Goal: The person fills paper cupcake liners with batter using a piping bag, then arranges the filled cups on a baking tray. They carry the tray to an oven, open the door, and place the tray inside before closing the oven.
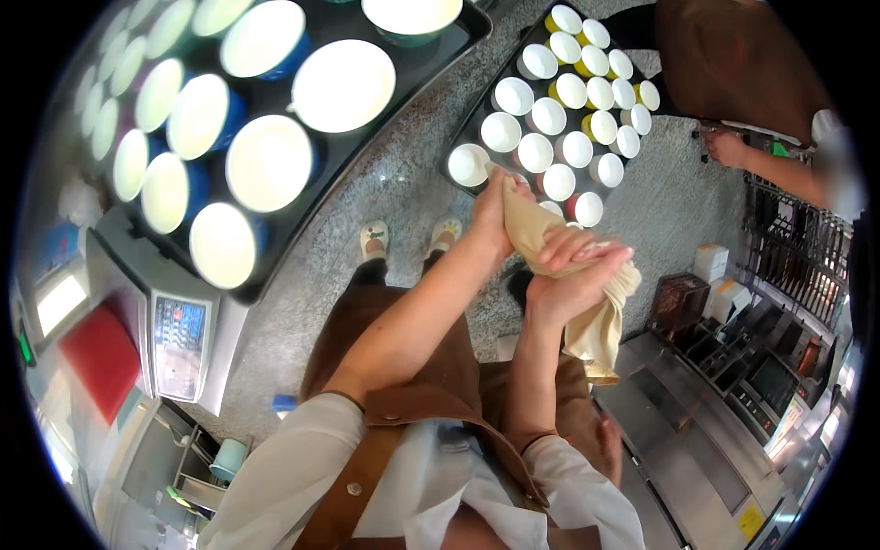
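Blue-sided cups (198, 117) stand in rows on a dark tray (335, 156) at the left, their insides so washed out by glare that I cannot tell whether they are filled. Farther right, the near-left cup (467, 165) of a second tray (505, 71) has the narrow end of a cream-coloured piping bag (527, 218) right by its rim. The left hand (495, 215) is closed around that narrow end; next to it, the right hand (579, 282) has its fingers bent about the bag's thicker part, the slack end hanging past it. Work therefore looks under way rather than finished, apparently at this corner cup. White-mouthed cups (575, 148), some yellow-sided, fill the rest of that tray; how many are done or left does not show, since no level is readable inside them.
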Demonstrator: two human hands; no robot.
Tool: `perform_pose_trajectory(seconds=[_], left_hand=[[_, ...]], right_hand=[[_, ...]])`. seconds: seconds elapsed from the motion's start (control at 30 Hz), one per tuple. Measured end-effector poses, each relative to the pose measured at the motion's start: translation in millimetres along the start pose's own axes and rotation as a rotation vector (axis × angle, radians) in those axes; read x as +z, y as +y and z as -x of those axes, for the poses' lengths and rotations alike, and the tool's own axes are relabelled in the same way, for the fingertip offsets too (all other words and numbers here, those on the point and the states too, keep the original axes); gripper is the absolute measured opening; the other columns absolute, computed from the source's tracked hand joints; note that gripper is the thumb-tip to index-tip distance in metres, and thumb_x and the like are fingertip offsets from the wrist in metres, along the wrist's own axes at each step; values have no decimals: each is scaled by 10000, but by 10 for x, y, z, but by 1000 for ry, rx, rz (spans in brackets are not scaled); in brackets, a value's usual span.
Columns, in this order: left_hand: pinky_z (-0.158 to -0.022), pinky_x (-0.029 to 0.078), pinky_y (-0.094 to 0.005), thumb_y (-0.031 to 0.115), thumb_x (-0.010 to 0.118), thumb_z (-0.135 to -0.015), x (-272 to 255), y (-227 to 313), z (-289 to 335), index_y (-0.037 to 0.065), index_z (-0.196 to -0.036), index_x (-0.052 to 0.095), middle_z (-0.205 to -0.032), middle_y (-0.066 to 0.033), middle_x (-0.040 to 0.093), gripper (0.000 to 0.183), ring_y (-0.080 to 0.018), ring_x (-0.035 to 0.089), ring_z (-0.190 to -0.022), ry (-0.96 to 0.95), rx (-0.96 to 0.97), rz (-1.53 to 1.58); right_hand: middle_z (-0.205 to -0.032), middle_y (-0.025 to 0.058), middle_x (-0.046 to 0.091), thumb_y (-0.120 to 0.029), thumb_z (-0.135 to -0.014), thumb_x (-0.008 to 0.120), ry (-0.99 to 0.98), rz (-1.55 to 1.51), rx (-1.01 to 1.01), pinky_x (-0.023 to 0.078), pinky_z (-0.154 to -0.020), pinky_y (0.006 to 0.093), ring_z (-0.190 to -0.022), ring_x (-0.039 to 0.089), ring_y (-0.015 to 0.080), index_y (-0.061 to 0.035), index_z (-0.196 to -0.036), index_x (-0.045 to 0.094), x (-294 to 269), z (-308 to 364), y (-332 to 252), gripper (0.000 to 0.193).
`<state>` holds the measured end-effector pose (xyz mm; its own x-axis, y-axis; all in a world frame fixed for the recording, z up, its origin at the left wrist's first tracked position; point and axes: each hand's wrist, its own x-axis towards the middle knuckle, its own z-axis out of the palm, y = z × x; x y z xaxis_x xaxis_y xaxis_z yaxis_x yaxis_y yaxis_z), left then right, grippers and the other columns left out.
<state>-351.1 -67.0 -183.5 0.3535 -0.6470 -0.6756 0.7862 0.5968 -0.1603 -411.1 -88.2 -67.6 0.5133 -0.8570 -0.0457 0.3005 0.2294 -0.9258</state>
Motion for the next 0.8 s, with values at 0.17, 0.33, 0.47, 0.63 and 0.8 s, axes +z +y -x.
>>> perform_pose_trajectory(seconds=[0.17, 0.33, 0.47, 0.63, 0.8], left_hand=[[-679, 517, -336, 406, 441, -1039, -416, 114, -500, 78, -903, 480, -728, -58, 530, 358, -197, 532, -682, 200, -14, 5], [-719, 542, -352, 410, 471, -1030, -676, 138, -731, 62, -909, 500, -764, -81, 563, 370, -219, 574, -731, 255, 2, -29], [-711, 540, -327, 456, 519, -1003, -644, 193, -728, 55, -927, 517, -778, -75, 565, 409, -209, 571, -733, 284, -10, -57], [-686, 524, -282, 503, 548, -972, -796, 171, -842, 52, -936, 518, -794, -58, 550, 454, -166, 549, -717, 287, -7, -43], [-646, 512, -274, 521, 547, -966, -831, 118, -838, 65, -945, 517, -791, -37, 536, 458, -130, 526, -694, 253, 21, -84]], right_hand=[[-490, 8, 339, -398, -1062, 381, 194, -70, 143, 246, -400, 248, -381, 290, 112, -132, -720, 386, -203, -174, 669, 433], [-520, -32, 308, -388, -1051, 427, 286, 7, 225, 165, -385, 235, -398, 240, 73, -148, -721, 390, -282, -282, 1056, 410], [-528, -41, 305, -401, -1040, 448, 252, 58, 258, 144, -374, 238, -407, 238, 62, -158, -711, 380, -353, -338, 1186, 414], [-484, -17, 324, -374, -1036, 461, 264, 41, 260, 167, -365, 244, -372, 237, 79, -143, -691, 374, -395, -376, 1275, 425], [-511, -34, 314, -352, -1030, 486, 233, -8, 309, 161, -370, 238, -394, 252, 69, -159, -707, 381, -460, -385, 1329, 390]])
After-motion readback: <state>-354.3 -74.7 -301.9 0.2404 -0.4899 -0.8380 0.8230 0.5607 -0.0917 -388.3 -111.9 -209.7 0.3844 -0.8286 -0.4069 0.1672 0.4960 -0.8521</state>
